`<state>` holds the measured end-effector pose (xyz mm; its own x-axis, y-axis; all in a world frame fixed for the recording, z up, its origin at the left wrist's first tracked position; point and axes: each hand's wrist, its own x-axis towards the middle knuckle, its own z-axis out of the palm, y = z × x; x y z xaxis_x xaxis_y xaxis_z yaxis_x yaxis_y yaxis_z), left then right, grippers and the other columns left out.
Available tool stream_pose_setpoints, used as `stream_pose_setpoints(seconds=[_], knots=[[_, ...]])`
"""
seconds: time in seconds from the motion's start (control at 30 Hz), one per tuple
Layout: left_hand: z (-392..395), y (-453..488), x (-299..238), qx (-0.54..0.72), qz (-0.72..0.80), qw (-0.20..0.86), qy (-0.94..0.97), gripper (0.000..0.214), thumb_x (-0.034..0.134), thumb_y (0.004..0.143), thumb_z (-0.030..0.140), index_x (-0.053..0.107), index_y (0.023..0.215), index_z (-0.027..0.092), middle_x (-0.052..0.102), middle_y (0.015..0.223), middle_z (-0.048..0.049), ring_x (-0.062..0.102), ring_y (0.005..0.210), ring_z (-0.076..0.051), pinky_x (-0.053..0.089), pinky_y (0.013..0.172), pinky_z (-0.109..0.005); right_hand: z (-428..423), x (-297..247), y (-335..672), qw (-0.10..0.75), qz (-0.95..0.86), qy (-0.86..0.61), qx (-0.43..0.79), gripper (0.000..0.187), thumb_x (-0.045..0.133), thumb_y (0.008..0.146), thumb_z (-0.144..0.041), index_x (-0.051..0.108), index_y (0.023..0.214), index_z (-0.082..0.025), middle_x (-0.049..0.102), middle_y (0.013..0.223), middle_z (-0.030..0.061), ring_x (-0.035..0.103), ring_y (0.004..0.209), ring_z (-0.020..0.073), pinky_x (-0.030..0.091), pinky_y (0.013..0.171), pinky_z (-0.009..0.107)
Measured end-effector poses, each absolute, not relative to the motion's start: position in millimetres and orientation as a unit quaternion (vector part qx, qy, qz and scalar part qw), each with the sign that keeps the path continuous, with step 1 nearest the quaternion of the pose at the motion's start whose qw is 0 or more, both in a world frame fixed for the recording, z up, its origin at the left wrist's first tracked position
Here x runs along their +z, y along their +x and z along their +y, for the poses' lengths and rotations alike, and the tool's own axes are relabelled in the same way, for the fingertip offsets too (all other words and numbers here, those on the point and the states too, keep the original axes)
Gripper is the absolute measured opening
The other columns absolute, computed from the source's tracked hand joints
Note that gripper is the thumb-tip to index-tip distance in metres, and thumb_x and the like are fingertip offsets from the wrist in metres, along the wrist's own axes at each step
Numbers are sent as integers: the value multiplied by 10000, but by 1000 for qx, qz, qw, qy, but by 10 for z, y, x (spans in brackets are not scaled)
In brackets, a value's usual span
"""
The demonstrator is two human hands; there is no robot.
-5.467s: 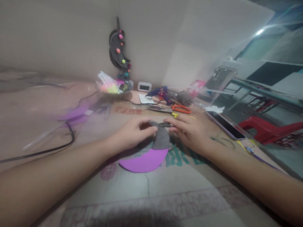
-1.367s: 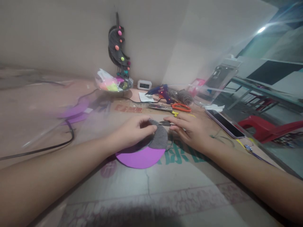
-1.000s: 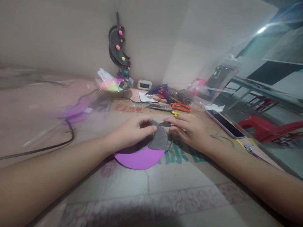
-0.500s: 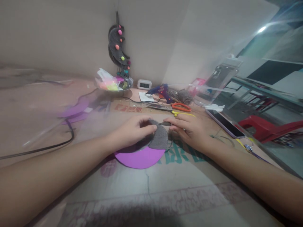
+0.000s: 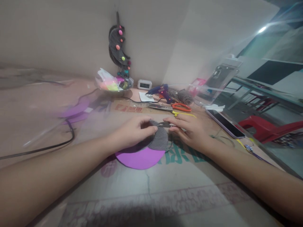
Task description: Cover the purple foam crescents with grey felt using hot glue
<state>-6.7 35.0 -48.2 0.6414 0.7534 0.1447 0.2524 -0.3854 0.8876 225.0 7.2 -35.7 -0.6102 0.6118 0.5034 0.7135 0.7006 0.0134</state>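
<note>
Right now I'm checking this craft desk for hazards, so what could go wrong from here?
The glue gun shows a red light and lies beside loose twine; if hot, it might scorch it. The phone lies close to the right hand, so a sweep could knock it. The left hand pins the yarn-wrapped foam shape; lifting off may loosen the wrap.

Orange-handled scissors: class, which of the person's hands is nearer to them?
Right. The right hand lies just on the near side of the orange-handled scissors, not touching; the left hand is farther left, on the grey-wrapped purple disc.
</note>
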Motion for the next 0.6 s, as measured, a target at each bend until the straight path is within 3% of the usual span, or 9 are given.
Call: stream_pose_setpoints(seconds=[0.6], knots=[[341, -65, -444, 280, 314, 465, 779, 221, 499, 822, 354, 588, 764, 162, 573, 712, 1, 521, 675, -136, 403, 613, -250, 88, -379, 2264, 246, -892, -371, -77, 291, 449, 940, -293, 627, 1137, -173, 573, 766, 39, 522, 689, 140, 394, 602, 257]])
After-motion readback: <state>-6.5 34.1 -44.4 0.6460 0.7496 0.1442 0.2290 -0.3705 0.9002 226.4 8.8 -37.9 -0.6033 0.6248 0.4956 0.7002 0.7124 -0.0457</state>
